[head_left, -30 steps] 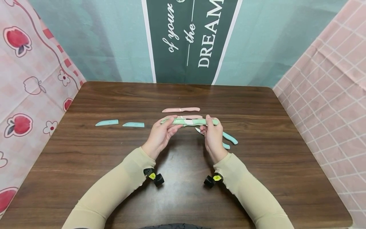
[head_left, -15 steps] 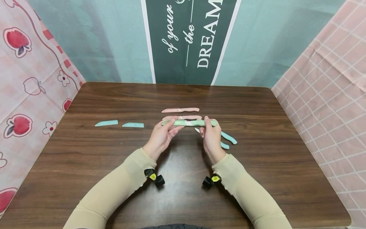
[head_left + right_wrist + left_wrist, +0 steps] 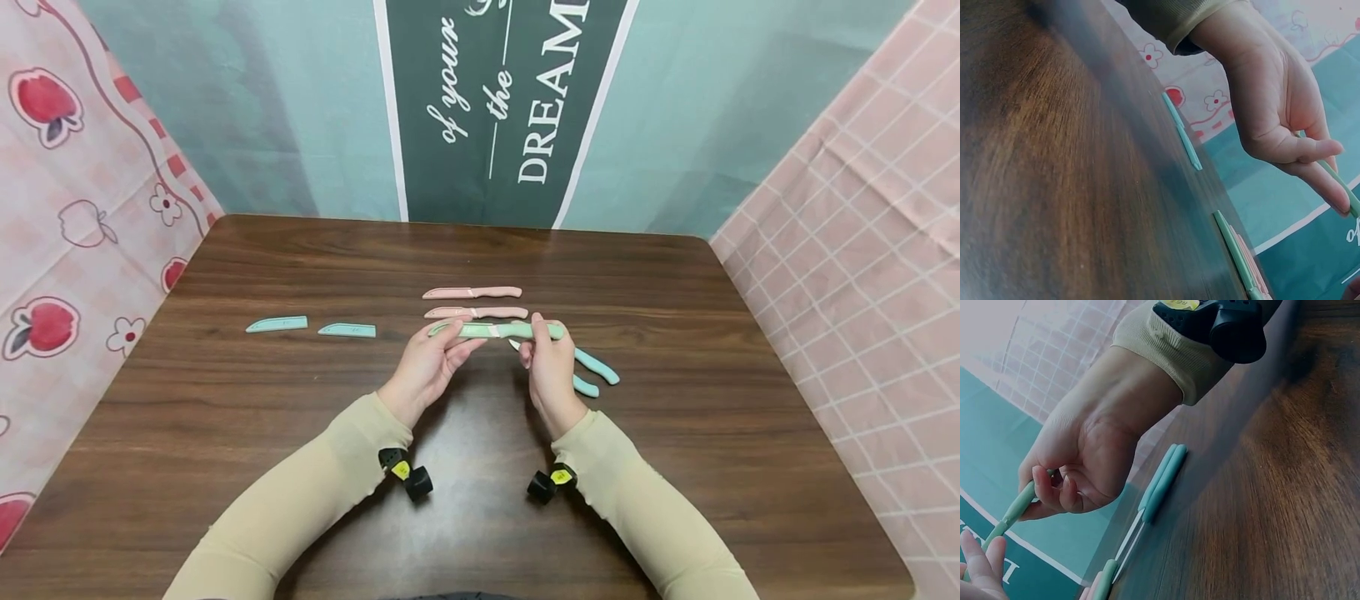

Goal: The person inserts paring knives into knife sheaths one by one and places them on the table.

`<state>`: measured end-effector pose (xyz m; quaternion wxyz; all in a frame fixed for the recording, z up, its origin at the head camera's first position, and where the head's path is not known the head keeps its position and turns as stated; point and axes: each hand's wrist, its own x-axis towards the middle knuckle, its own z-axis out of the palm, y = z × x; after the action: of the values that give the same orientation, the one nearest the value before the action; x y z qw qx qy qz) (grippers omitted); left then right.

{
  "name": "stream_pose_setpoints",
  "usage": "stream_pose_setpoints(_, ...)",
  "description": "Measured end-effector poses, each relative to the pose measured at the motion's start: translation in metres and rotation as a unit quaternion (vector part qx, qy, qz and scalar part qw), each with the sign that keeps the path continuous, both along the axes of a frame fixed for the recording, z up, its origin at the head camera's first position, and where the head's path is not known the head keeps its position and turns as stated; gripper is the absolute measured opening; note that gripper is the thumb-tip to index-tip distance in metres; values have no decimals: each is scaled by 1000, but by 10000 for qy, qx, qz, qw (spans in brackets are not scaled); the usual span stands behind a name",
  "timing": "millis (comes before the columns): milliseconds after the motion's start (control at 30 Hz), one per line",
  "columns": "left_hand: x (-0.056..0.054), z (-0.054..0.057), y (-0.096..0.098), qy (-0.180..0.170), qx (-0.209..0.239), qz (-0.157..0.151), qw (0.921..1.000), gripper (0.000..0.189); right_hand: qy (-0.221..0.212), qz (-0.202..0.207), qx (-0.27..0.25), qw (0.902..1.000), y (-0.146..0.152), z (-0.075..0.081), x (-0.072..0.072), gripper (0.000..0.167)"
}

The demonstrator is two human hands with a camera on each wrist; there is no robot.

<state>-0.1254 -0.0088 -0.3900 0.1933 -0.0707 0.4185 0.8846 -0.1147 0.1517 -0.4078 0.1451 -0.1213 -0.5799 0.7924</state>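
Note:
Both hands hold up a light green knife [image 3: 517, 331] in its green sheath [image 3: 472, 331], level and crosswise above the table. My left hand [image 3: 423, 371] pinches the sheath near its tip. The handle end is gripped by my right hand [image 3: 553, 371], thumb on top. Below them on the table lies another green knife [image 3: 1235, 250], mostly hidden in the head view. Just beyond are two sheathed pink knives [image 3: 476, 313]. Two blue-handled knives [image 3: 597, 367] with bare blades lie partly behind the right hand.
Two blue sheaths [image 3: 277, 323] lie apart on the left of the brown wooden table [image 3: 337, 258]. A blue-green cloth [image 3: 322, 108] hangs along the back. Patterned cloths stand at both sides, apples on the left and a pink grid [image 3: 847, 217] on the right.
The hands and the green knife have come slightly nearer to me, uncovering more of the closer pink knife. The right hand has shifted a little left. Both grips stay the same.

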Motion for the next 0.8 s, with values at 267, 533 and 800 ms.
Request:
stream_pose_setpoints(267, -1, 2, -1, 118, -156, -249, 9995, 39, -67, 141, -178, 9997, 0, 0, -1, 23)
stream_pose_setpoints(533, -19, 14, -16, 3027, -3675, -1602, 8647, 25, -94, 659, -399, 9970, 19, 9, -3, 17)
stream_pose_setpoints(800, -18, 22, -16, 4870, -6884, -1758, 5080, 18, -1100, 1651, 1098, 9739, 52, 14, -6, 27)
